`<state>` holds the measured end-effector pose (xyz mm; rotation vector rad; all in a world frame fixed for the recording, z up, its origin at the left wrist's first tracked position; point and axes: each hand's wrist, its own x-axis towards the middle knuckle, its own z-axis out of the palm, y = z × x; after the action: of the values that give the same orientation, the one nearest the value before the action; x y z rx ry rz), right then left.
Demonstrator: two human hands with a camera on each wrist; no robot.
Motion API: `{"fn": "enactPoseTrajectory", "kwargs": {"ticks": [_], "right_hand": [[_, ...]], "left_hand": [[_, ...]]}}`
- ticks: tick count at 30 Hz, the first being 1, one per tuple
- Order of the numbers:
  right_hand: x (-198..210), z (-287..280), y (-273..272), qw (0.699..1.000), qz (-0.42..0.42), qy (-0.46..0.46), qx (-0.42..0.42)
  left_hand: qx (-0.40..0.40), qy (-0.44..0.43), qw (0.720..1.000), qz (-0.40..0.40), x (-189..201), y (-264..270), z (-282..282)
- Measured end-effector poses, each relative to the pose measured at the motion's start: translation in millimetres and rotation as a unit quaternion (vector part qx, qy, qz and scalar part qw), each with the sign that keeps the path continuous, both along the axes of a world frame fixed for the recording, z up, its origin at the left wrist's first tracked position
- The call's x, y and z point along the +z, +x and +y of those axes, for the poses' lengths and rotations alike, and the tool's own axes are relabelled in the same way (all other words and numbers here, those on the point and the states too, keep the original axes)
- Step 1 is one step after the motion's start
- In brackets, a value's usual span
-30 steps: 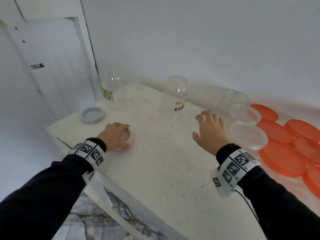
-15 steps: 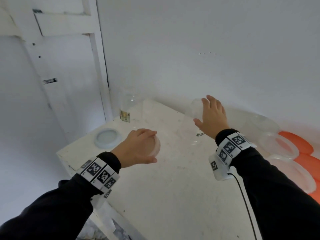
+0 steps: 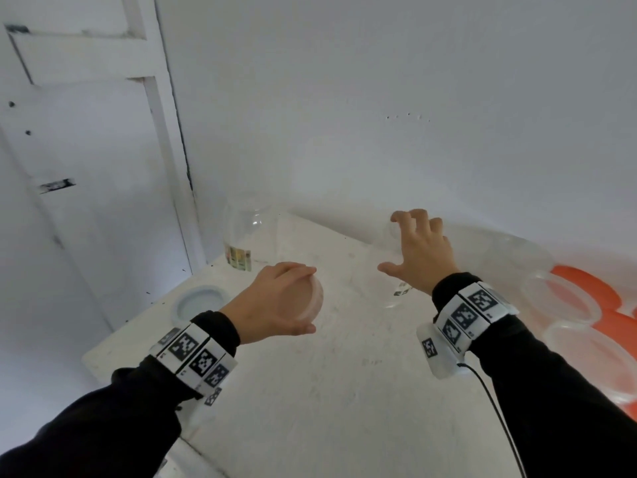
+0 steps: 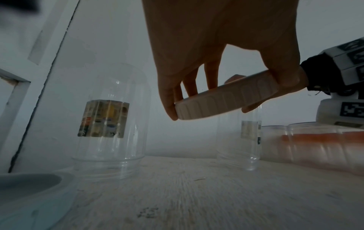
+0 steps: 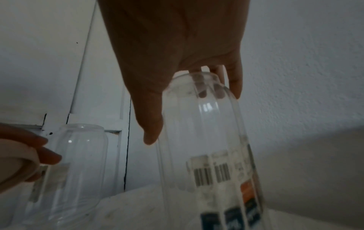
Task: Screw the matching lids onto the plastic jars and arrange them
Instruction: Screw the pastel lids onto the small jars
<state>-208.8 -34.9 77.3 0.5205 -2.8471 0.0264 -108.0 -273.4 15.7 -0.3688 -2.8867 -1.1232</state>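
Note:
My left hand (image 3: 310, 300) holds a cream ribbed lid (image 3: 317, 294) above the table (image 3: 344, 391), thumb and fingers pinching its rim (image 4: 226, 99). My right hand (image 3: 391, 243) is on a clear jar (image 3: 389, 288) that stands mouth down at the back. Its fingers curl over the jar's upturned base and the thumb lies along the side (image 5: 206, 155). The jar bears a barcode label. A second clear jar (image 3: 248, 236) with a colourful label stands mouth down at the back left. A grey-blue lid (image 3: 200, 301) lies flat near the left edge.
Several clear round tubs (image 3: 565, 305) and orange lids (image 3: 582, 281) lie to the right of the table. A white wall runs close behind the jars, with a white door frame (image 3: 172, 150) at the left. The table's left edge drops off beside the grey-blue lid.
My left hand has lifted the cream lid off the table. My right hand has moved forward from above the table to the barcode jar and curled its fingers over it.

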Motion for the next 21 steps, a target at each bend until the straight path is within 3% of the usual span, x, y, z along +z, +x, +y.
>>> {"fn": "enactPoseTrajectory", "kwargs": {"ticks": [2, 9, 21], "right_hand": [[5.4, 0.8, 1.3, 0.997, -0.007, 0.071, -0.004], [6.2, -3.3, 5.1, 0.983, -0.034, 0.171, -0.049], [-4.6, 28.6, 19.3, 0.996, -0.005, 0.083, -0.028]], "left_hand": [[-0.005, -0.001, 1.000, 0.000, -1.2, -4.3, -0.7], [-0.020, 0.000, 1.000, 0.004, -3.1, -18.1, 1.9], [-0.024, 0.074, 0.995, 0.063, 3.7, -30.8, 13.6]]}}
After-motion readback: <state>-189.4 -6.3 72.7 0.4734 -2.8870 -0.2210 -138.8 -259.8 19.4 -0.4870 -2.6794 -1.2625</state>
